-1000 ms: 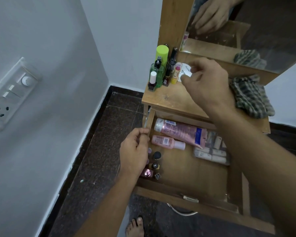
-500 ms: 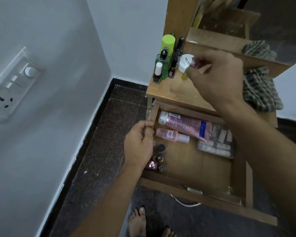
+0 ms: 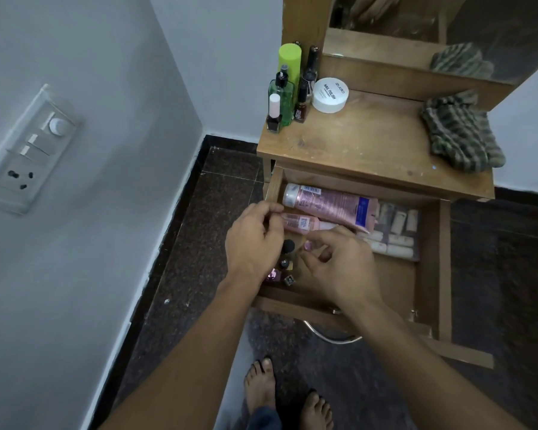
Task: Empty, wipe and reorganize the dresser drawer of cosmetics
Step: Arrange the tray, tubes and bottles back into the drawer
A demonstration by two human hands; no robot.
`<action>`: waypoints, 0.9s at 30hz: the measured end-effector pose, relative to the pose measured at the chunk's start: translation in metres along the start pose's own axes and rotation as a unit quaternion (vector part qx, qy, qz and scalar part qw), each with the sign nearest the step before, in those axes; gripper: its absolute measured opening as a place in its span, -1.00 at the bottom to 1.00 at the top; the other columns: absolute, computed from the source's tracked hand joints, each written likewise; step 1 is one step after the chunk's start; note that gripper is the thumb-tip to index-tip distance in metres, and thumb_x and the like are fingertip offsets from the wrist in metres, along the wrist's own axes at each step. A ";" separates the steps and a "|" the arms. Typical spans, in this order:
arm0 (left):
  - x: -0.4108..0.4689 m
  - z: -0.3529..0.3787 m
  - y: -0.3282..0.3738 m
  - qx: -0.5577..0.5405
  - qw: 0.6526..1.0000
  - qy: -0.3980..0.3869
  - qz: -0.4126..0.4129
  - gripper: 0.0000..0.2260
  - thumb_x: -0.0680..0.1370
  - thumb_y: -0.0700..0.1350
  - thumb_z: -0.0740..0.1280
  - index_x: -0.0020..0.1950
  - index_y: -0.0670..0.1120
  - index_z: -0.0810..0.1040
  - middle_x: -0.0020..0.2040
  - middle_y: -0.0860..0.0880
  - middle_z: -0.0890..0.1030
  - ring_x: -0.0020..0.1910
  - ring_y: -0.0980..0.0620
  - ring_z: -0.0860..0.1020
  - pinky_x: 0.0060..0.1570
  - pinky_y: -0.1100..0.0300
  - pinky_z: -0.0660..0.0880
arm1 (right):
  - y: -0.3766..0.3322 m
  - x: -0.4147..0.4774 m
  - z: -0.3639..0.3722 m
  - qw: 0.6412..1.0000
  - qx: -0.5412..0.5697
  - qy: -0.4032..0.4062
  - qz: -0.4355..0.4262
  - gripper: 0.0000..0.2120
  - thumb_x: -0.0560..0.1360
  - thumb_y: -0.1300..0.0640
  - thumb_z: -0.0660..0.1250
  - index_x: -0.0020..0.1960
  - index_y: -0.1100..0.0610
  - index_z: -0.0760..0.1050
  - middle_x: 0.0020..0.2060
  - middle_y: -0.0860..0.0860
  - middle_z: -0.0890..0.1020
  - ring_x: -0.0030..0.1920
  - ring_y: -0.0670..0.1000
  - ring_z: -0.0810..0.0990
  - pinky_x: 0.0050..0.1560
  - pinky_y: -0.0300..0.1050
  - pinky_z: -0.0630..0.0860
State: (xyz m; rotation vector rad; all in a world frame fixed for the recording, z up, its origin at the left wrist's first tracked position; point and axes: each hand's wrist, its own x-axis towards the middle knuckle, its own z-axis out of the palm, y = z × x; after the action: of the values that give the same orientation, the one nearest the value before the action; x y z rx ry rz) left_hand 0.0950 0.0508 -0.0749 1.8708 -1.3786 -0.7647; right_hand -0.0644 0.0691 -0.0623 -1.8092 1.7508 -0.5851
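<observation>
The dresser drawer (image 3: 444,259) is pulled open. Inside lie a large pink tube (image 3: 330,204), a small pink bottle (image 3: 302,223), a clear pouch of pale sticks (image 3: 395,231) and several tiny nail polish bottles (image 3: 284,264) at the left front. My right hand (image 3: 339,268) is low in the drawer, pinching a small lip balm (image 3: 308,245) with a pink cap. My left hand (image 3: 255,240) rests at the drawer's left side, fingers curled over the left wall, partly hiding the tiny bottles.
On the dresser top (image 3: 354,144) stand a white nail polish remover jar (image 3: 330,94), a cluster of bottles (image 3: 284,91) at the back left, and a striped cloth (image 3: 460,131) at the right. A mirror (image 3: 448,26) rises behind. My bare feet (image 3: 261,386) are below the drawer.
My right hand picked the lip balm up from beside the white jar on the dresser top and carried it down into the drawer. The left hand stayed at the drawer's left side.
</observation>
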 end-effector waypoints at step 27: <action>-0.002 -0.001 0.001 -0.019 1.000 -0.003 -0.001 -0.79 0.60 -0.07 0.24 0.11 0.07 0.66 0.04 0.19 0.62 -0.04 0.20 0.58 0.00 0.15 0.55 | -0.101 0.130 -0.087 0.988 -0.037 0.049 -0.145 -0.64 0.48 0.10 0.41 0.27 -0.02 0.62 0.00 -0.09 0.67 -0.10 -0.05 0.64 -0.05 -0.14 0.57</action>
State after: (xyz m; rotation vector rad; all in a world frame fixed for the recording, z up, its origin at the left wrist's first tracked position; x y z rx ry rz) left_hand 0.0945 0.0531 -0.0735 1.8423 -1.3571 -0.7925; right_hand -0.0371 -0.0680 0.0615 -2.1400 1.5990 -0.7440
